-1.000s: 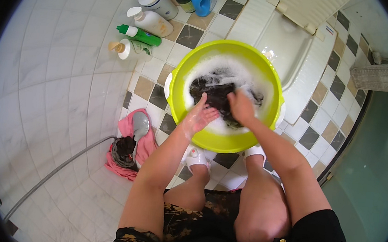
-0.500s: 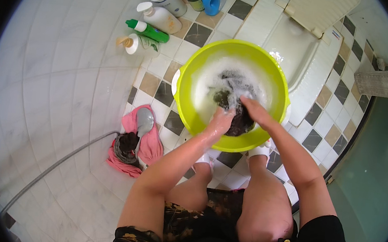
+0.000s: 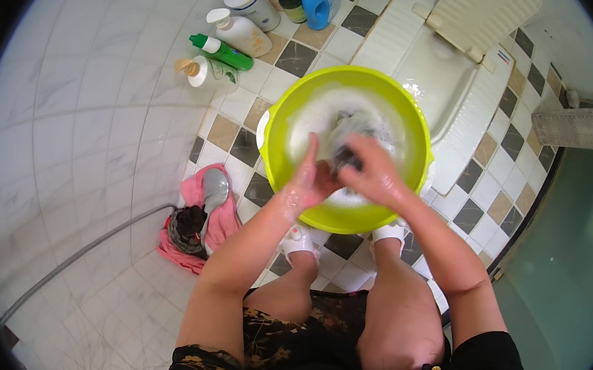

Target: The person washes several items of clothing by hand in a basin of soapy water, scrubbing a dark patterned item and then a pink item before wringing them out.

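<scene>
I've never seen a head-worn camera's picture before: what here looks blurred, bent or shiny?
Head view, centre: right hand and dark cloth smeared, likely by movement; head view, left: lines on the tiled wall bend; head view, top: glints on the squat toilet, bottles comparatively crisp.

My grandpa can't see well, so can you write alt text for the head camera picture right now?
A person's right hand grips dark cloth over white suds in a yellow-green basin, with the open left hand close beside it. The basin is by a white squat toilet on a tiled floor; bottles stand at upper left.
</scene>
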`<action>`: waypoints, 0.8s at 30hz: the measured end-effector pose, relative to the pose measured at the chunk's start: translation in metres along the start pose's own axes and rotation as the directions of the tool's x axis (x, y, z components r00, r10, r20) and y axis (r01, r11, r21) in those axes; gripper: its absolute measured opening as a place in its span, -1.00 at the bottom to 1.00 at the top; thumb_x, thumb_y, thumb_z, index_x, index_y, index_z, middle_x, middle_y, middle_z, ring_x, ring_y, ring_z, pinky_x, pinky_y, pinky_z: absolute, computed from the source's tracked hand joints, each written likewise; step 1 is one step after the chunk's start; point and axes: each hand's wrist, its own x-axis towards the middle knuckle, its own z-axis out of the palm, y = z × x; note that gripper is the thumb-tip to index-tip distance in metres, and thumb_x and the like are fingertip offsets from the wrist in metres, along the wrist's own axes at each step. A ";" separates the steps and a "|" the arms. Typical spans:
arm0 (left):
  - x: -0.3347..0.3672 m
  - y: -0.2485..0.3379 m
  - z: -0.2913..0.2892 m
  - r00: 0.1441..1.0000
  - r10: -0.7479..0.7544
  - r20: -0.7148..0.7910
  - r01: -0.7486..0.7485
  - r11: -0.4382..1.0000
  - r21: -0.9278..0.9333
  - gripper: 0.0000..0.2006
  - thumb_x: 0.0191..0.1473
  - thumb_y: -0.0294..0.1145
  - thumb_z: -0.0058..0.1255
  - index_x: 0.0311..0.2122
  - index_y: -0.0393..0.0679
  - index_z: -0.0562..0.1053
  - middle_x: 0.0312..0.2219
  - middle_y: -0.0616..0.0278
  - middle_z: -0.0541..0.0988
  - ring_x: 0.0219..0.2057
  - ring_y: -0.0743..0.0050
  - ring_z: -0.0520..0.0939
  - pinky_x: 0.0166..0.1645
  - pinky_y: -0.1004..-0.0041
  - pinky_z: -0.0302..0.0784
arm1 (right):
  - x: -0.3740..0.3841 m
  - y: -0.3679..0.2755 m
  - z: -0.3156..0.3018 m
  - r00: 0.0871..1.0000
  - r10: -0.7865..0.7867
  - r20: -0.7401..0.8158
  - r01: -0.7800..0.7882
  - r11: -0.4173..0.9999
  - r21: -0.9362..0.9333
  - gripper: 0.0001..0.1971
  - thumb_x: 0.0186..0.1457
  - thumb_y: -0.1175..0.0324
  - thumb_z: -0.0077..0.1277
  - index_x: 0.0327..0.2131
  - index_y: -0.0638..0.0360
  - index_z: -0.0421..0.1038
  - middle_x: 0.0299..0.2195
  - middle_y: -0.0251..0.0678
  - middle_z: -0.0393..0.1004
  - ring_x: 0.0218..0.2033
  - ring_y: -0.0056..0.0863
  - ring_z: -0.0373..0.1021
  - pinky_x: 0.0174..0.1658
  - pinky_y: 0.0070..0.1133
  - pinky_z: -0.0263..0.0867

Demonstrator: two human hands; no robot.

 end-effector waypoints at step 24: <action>-0.197 0.029 0.134 0.608 0.794 -0.005 -0.324 0.255 0.911 -0.70 -0.02 -0.61 -0.05 -0.10 -0.29 0.40 -0.29 0.28 0.53 -0.28 0.62 0.49 -0.15 0.57 0.39 | -0.049 -0.115 -0.024 0.933 -0.228 0.278 0.122 0.928 0.353 -0.34 -0.12 0.28 0.18 0.00 0.25 0.04 -0.39 0.04 0.39 -0.33 0.05 0.33 -0.29 -0.30 0.27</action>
